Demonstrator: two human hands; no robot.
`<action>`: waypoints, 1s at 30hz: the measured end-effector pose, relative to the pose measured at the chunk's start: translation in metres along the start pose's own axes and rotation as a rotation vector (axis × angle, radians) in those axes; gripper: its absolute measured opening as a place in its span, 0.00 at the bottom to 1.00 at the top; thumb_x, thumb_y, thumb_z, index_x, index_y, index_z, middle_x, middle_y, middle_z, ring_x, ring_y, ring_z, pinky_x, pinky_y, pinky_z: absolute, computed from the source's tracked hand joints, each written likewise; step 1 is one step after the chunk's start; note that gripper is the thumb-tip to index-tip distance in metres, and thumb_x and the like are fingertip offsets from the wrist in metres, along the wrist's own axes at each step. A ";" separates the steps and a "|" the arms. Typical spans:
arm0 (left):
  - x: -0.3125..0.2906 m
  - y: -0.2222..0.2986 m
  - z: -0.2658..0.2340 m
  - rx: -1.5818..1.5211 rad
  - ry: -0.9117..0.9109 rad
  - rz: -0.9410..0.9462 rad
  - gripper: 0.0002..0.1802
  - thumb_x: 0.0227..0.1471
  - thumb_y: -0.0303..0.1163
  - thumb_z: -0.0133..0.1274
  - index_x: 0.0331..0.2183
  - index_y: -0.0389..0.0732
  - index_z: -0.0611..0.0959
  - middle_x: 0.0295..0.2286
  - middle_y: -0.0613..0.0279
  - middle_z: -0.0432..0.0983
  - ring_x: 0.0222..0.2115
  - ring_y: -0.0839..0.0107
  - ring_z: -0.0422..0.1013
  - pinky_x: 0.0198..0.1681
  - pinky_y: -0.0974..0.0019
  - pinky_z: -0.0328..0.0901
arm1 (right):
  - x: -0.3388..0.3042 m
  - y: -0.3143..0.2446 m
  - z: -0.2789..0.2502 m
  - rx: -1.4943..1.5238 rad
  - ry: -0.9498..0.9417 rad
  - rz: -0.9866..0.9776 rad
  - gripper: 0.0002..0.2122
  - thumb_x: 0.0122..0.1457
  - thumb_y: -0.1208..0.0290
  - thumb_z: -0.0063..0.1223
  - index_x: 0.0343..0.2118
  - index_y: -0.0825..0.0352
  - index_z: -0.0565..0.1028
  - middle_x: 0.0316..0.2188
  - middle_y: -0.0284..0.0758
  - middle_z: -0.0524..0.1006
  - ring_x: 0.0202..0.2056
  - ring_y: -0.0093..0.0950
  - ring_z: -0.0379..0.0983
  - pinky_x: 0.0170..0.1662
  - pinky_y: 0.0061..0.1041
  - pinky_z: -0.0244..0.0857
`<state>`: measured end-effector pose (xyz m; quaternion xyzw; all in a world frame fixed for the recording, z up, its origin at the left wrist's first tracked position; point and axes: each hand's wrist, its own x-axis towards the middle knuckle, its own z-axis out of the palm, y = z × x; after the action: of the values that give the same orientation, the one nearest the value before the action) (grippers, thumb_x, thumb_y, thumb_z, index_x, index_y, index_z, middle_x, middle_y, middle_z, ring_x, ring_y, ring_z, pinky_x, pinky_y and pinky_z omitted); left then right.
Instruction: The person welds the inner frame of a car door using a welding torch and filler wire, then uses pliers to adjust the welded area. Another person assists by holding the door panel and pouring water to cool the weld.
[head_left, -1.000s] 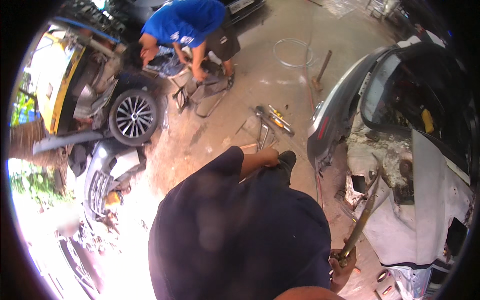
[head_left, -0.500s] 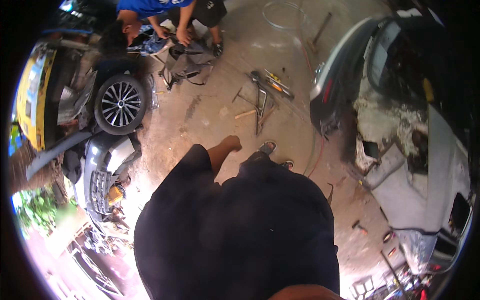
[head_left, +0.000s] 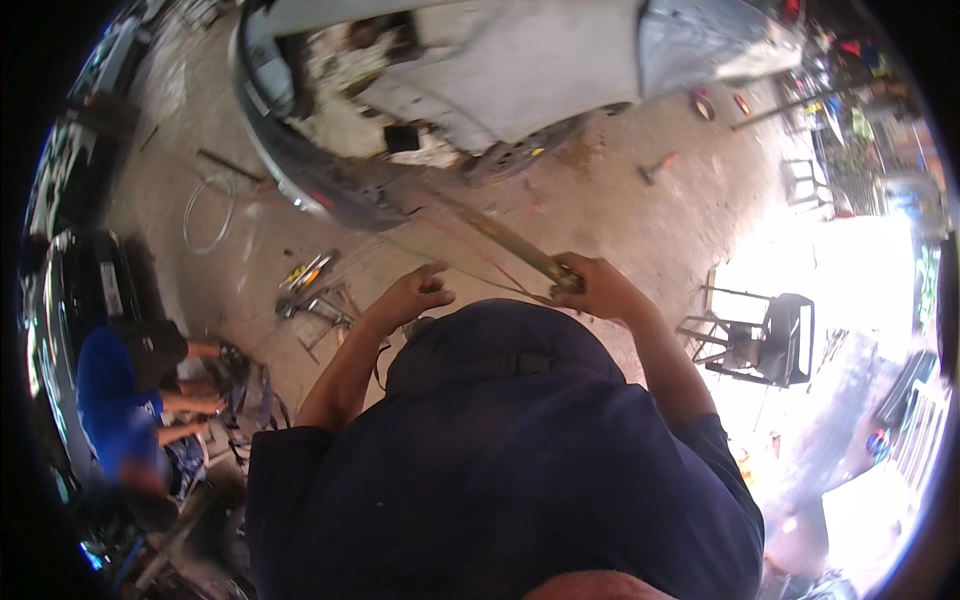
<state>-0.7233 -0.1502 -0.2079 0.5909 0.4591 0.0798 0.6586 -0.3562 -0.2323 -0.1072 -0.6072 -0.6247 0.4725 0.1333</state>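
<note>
My right hand [head_left: 600, 287] is closed round the near end of a long, flat, brownish-yellow bar [head_left: 510, 240]. From my hand the bar slants away to the far left, toward the stripped car body [head_left: 520, 70]; whether it is wood or metal I cannot tell. In front of my waist is my left hand [head_left: 412, 298], its fingers loosely curled and apart with nothing visible between them. A thin red hose [head_left: 465, 238] runs across the floor between the bar and my left hand.
Tools [head_left: 308, 272] and a metal stand [head_left: 325, 312] lie on the floor at left. A person in blue [head_left: 115, 390] crouches beyond them. A coiled hose [head_left: 208, 215], a hammer [head_left: 655, 168] and, at right, a black chair-like frame [head_left: 765, 340] stand or lie around.
My view has swung to the right, so the car body now lies ahead and the crouching person at left. Both hands are now in view, the right one holding the bar.
</note>
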 end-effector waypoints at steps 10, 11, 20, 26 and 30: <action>0.134 0.231 0.181 -1.006 0.277 0.283 0.14 0.65 0.41 0.55 0.34 0.40 0.77 0.31 0.59 0.76 0.39 0.56 0.78 0.52 0.50 0.70 | -0.046 0.120 -0.113 0.088 0.292 -0.266 0.28 0.59 0.65 0.63 0.62 0.65 0.70 0.43 0.45 0.82 0.40 0.39 0.81 0.48 0.37 0.73; 0.147 0.230 0.171 -0.937 0.360 0.400 0.13 0.64 0.38 0.57 0.34 0.39 0.77 0.30 0.60 0.76 0.36 0.56 0.78 0.48 0.50 0.72 | -0.054 0.147 -0.120 0.115 0.358 -0.246 0.29 0.59 0.66 0.63 0.63 0.65 0.69 0.45 0.46 0.81 0.42 0.39 0.81 0.48 0.37 0.73; 0.187 0.350 0.163 -0.614 0.506 0.722 0.12 0.63 0.33 0.58 0.29 0.43 0.72 0.23 0.67 0.66 0.20 0.72 0.63 0.34 0.59 0.66 | -0.049 0.296 -0.252 0.052 0.341 0.086 0.29 0.58 0.64 0.64 0.62 0.64 0.70 0.49 0.48 0.80 0.49 0.44 0.78 0.53 0.40 0.72; 0.291 0.375 0.195 -0.533 0.394 0.615 0.16 0.62 0.34 0.57 0.25 0.44 0.71 0.18 0.68 0.65 0.19 0.74 0.63 0.29 0.66 0.63 | 0.035 0.288 -0.404 -0.366 0.426 -0.049 0.26 0.60 0.66 0.62 0.60 0.67 0.71 0.55 0.46 0.76 0.59 0.44 0.70 0.61 0.41 0.66; 0.336 0.371 0.212 -0.381 0.525 0.426 0.17 0.61 0.33 0.61 0.22 0.43 0.75 0.17 0.69 0.70 0.18 0.78 0.67 0.24 0.69 0.62 | 0.101 0.227 -0.504 -0.476 0.450 -0.246 0.25 0.59 0.64 0.61 0.59 0.67 0.72 0.57 0.48 0.73 0.61 0.48 0.67 0.64 0.44 0.63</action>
<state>-0.2231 0.0251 -0.0892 0.4995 0.4559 0.4472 0.5854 0.1378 0.0318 -0.0581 -0.6305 -0.7408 0.1480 0.1784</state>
